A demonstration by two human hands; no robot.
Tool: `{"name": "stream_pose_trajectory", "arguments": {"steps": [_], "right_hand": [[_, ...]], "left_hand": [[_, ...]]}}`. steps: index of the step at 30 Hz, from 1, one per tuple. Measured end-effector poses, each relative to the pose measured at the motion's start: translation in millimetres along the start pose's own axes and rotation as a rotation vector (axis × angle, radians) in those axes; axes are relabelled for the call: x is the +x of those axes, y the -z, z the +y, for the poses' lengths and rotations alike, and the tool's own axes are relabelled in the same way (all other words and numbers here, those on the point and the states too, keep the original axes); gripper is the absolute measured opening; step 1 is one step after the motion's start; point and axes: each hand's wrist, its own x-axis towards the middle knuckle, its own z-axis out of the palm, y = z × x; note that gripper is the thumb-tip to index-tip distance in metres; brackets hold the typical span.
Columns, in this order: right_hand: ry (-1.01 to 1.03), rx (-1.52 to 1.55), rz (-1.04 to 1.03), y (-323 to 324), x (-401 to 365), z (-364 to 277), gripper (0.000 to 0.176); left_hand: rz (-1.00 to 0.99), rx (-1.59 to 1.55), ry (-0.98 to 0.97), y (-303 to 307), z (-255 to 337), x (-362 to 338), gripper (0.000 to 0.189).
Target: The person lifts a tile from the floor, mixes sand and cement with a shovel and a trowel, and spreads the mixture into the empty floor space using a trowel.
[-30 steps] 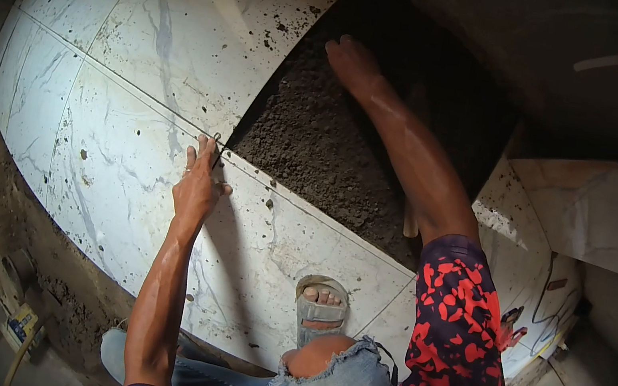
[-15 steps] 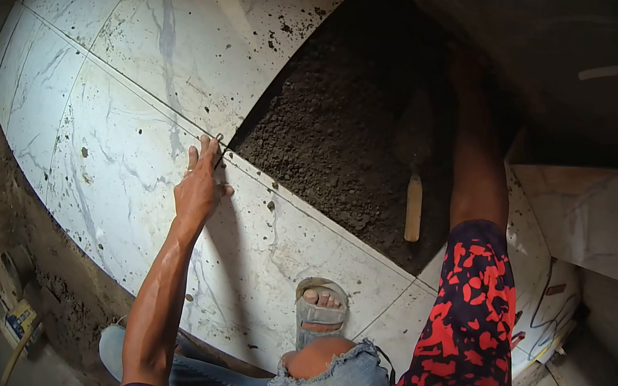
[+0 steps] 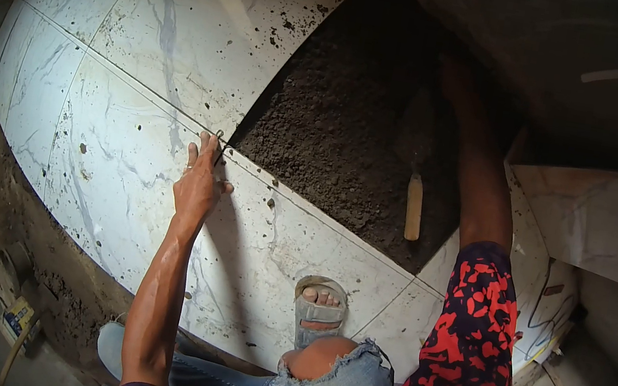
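Observation:
My left hand (image 3: 200, 184) rests on the white marbled tile (image 3: 129, 156) by the near left corner of a gap in the floor, its fingers apart. A small dark hooked piece (image 3: 220, 148) lies at its fingertips. Dark crumbly mortar (image 3: 333, 140) fills the gap. My right hand (image 3: 456, 79) reaches into the shadow at the gap's far right side; its fingers are too dark to make out. A trowel lies on the mortar left of my right forearm, its wooden handle (image 3: 414, 210) towards me and its blade dim.
My sandalled foot (image 3: 319, 312) stands on the near tiles. A tile piece (image 3: 603, 223) leans at the right, above a cable (image 3: 549, 312). Tools with yellow parts (image 3: 18, 317) lie at the lower left. A dark wall borders the gap's far side.
My right hand has moved slightly farther and to the left in the shadow, and the forearm has shifted with it. My left hand has barely moved.

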Motion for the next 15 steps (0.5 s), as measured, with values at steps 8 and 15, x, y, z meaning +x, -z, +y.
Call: {"name": "stream_pose_trajectory", "arguments": {"steps": [8, 15], "right_hand": [[-0.048, 0.254, 0.072, 48.0, -7.9, -44.1, 0.03], [0.607, 0.132, 0.221, -27.9, -13.0, -101.5, 0.031]], "left_hand": [[0.012, 0.012, -0.012, -2.5, -3.3, 1.9, 0.099], [0.043, -0.007, -0.033, -4.6, -7.1, 3.2, 0.098]]}}
